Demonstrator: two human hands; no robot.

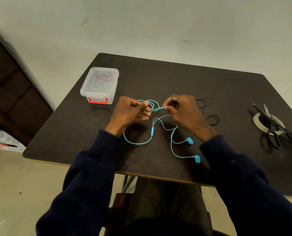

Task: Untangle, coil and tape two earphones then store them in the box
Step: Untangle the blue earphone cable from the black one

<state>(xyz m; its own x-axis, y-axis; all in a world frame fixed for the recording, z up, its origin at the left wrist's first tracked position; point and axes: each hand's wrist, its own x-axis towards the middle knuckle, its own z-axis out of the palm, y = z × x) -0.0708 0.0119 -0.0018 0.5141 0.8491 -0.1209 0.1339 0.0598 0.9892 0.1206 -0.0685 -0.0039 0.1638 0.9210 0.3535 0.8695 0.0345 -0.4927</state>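
A turquoise earphone [152, 131] lies on the dark table [210, 86], its two buds at the front right and its cable looped toward the middle. My left hand [130, 113] pinches a small coil of this cable. My right hand [182, 111] pinches the cable's plug end beside that coil. A black earphone [211, 119] lies loose behind and to the right of my right hand, partly hidden by it. The clear plastic box [100, 85] with a red latch stands closed at the back left.
Black-handled scissors [276, 126] lie across a roll of tape [259, 120] at the table's right edge. Dark furniture stands at the far left, off the table. My lap and a chair show below the table's front edge.
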